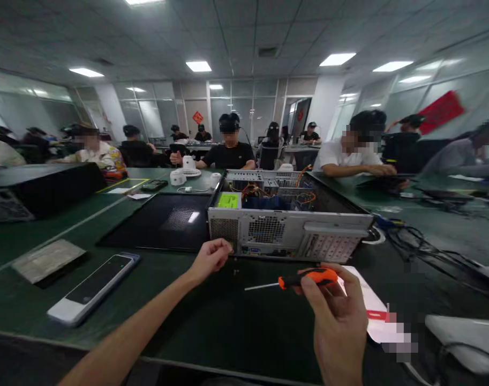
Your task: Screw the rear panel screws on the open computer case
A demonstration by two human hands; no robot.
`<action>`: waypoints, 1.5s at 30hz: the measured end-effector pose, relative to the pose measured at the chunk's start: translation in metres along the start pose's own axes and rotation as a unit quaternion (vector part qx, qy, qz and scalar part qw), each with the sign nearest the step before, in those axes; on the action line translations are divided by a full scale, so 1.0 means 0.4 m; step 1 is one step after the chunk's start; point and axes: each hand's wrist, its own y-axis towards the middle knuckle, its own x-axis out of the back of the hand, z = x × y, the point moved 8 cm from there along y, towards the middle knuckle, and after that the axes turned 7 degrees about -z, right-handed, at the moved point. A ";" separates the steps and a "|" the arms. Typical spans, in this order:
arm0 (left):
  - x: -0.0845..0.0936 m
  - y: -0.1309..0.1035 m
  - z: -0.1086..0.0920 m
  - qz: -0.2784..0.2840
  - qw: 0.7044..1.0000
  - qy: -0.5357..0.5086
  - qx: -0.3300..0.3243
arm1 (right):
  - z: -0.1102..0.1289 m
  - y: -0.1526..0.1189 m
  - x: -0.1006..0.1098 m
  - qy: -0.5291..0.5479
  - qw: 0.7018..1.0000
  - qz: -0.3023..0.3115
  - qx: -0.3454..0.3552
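Note:
My right hand [336, 305] is closed around the orange-and-black handle of a screwdriver [308, 277], whose metal shaft points left over the table. My left hand [212, 258] has its fingers curled together by the lower left corner of an open computer case [268, 230]. Whatever those fingers pinch, if anything, is hidden. The case lies on its side with its rear panel facing me; wires and a green label [228, 200] show inside. A few tiny dark pieces, perhaps screws [235, 272], lie just right of my left hand.
A black side panel [156, 222] lies left of the case. Nearer are a device with a dark screen [95, 289] and a flat grey piece [49, 261]. Cables [421, 244] and a lit phone [368, 305] are on the right. Co-workers sit around the green table [212, 332].

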 end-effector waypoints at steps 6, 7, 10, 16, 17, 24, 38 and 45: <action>0.009 0.004 0.003 0.008 0.995 -0.093 0.041 | -0.044 -0.023 -0.022 0.007 1.000 -0.004 -0.023; 0.006 0.004 0.002 0.018 0.993 -0.106 0.043 | -0.047 -0.027 -0.027 0.007 1.000 -0.005 -0.022; 0.002 -0.001 0.003 0.040 0.988 -0.137 0.052 | -0.045 -0.040 -0.043 0.007 1.000 -0.011 -0.007; -0.008 -0.007 0.011 0.077 0.978 -0.178 0.073 | -0.034 -0.064 -0.081 -0.003 0.999 0.011 0.039; -0.009 -0.007 0.011 0.079 0.978 -0.180 0.074 | -0.032 -0.066 -0.083 -0.005 0.999 0.013 0.049; -0.021 -0.011 0.001 0.080 0.973 -0.204 0.073 | -0.015 -0.074 -0.071 -0.008 0.996 -0.006 0.085; -0.011 -0.005 -0.003 0.065 0.973 -0.211 0.065 | -0.017 -0.078 -0.096 -0.050 0.993 0.047 0.094; -0.008 -0.002 0.002 0.057 0.977 -0.195 0.063 | -0.011 -0.096 -0.114 -0.097 0.978 0.091 0.159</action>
